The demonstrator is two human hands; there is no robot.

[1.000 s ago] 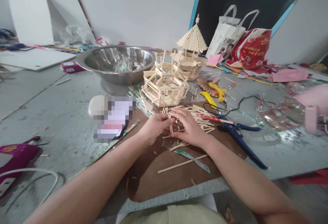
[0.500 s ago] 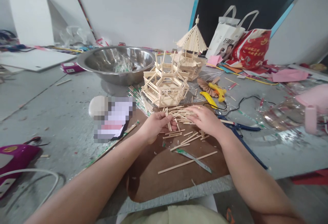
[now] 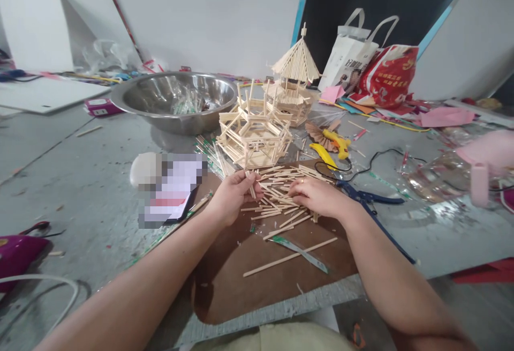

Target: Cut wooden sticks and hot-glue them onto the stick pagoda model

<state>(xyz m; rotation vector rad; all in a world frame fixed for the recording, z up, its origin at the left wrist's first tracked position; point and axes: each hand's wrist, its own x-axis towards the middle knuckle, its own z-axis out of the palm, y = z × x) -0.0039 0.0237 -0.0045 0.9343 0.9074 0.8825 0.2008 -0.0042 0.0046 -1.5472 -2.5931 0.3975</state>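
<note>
Short sticks point(image 3: 251, 185) are pinched by the left hand point(image 3: 231, 195); whether any is gripped by the right hand point(image 3: 317, 195), at the pile point(image 3: 277, 185), cannot be told; sticks are best drawn singly.

wide steel basin point(image 3: 172, 124), white handled bag point(image 3: 341, 53) beside red printed bag point(image 3: 389, 80), white board point(image 3: 34, 29) by pale wall point(image 3: 201, 19)

Pale cream sticks point(image 3: 277, 185) — brown mat point(image 3: 225, 286), blue cutters point(image 3: 383, 199), yellow glue gun point(image 3: 342, 150) — red, yellow-lettered bag point(image 3: 389, 80)
</note>
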